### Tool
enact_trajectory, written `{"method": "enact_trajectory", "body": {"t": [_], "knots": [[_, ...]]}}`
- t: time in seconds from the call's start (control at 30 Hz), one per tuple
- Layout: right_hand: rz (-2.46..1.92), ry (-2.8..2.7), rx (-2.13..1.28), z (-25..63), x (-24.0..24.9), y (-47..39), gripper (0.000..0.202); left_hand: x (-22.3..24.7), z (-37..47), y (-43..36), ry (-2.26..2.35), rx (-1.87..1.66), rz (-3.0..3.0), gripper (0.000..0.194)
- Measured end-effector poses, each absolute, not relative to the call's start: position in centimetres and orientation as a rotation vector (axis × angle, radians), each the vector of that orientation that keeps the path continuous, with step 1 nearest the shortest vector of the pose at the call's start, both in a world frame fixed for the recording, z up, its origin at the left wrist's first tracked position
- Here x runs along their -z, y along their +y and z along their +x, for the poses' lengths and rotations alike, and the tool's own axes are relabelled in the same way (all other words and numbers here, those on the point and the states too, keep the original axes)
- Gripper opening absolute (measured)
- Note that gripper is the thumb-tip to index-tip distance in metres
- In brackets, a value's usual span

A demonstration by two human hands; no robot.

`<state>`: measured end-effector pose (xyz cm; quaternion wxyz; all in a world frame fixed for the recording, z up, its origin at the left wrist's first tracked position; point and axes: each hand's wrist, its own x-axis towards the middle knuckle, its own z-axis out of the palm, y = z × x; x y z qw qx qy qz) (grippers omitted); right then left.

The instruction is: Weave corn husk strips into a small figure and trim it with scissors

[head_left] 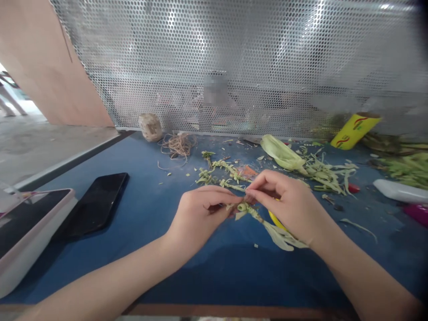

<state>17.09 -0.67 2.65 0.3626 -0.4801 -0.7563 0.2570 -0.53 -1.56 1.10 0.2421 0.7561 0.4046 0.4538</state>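
My left hand [203,214] is closed with thumb and fingers pinching a small rolled and tied strip of green husk [254,213]. Its loose pale ends trail to the right, below my right hand [284,200]. That hand pinches with thumb and forefinger at the near end of the strip, close to my left fingertips; what it grips is too small to make out. Part of a yellow object [277,220] shows beneath my right palm, mostly hidden. Just beyond my hands lie knotted green husk pieces [229,169].
A husk-covered corn ear [282,154] and shredded husk [326,171] lie back right, near a yellow tube [355,130]. Tangled twine [178,145] and a twine roll [150,127] sit back left. A black phone [96,200] lies at left, before a perforated metal screen [187,58].
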Motion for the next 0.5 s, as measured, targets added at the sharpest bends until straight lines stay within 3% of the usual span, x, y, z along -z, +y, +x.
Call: {"method": "enact_trajectory", "body": {"t": [0.2, 0.5], "knots": [[-1.141, -1.959, -0.68, 17.48, -3.16, -0.34, 0.006, -1.52, -0.76, -1.61, 1.008, -1.318, 2.593, 0.019], [-1.066, -1.891, -0.775, 17.58, -3.33, -0.74, 0.004, -1.82, -1.27, -2.06, 0.989, -1.306, 2.855, 0.016]]}}
